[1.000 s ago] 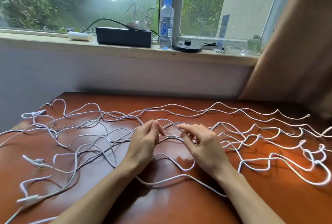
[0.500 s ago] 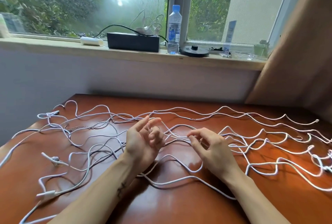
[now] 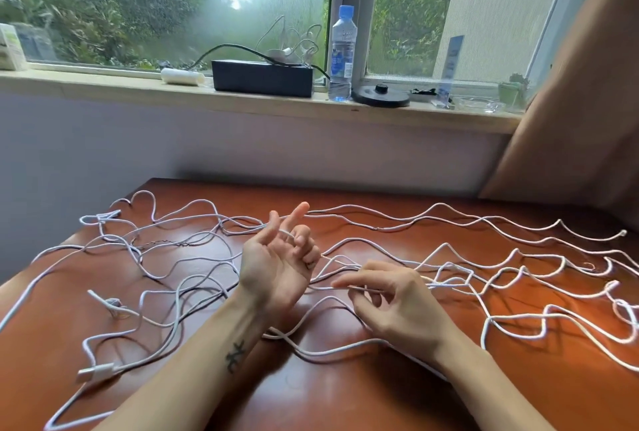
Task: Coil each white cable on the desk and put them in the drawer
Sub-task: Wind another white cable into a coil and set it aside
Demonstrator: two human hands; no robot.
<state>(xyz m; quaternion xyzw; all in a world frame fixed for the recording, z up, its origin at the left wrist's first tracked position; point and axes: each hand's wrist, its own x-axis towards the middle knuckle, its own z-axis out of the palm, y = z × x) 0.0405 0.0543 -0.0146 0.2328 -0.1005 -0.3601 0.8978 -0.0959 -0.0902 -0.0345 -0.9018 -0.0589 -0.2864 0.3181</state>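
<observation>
Several white cables [image 3: 428,216] lie spread in loose waves across the reddish-brown desk [image 3: 345,396]. My left hand [image 3: 276,264] is raised palm-up at the desk's middle, thumb and forefinger pointing up, the other fingers curled. One white cable [image 3: 408,289] loops over those curled fingers and runs right to my right hand [image 3: 394,306]. The right hand pinches that cable between thumb and fingertips, just above the desk. USB plugs [image 3: 95,372] lie at the left. No drawer is in view.
A windowsill behind the desk carries a black box [image 3: 261,78] with cords on top, a water bottle [image 3: 342,54], a black round lid [image 3: 380,97] and a white tube [image 3: 182,76]. A brown curtain [image 3: 581,92] hangs at the right. A pale wall lies between sill and desk.
My left hand has turned palm-up and risen, with the cable now looped over its fingers. My right hand has moved down and right along the cable. The view has tilted upward.
</observation>
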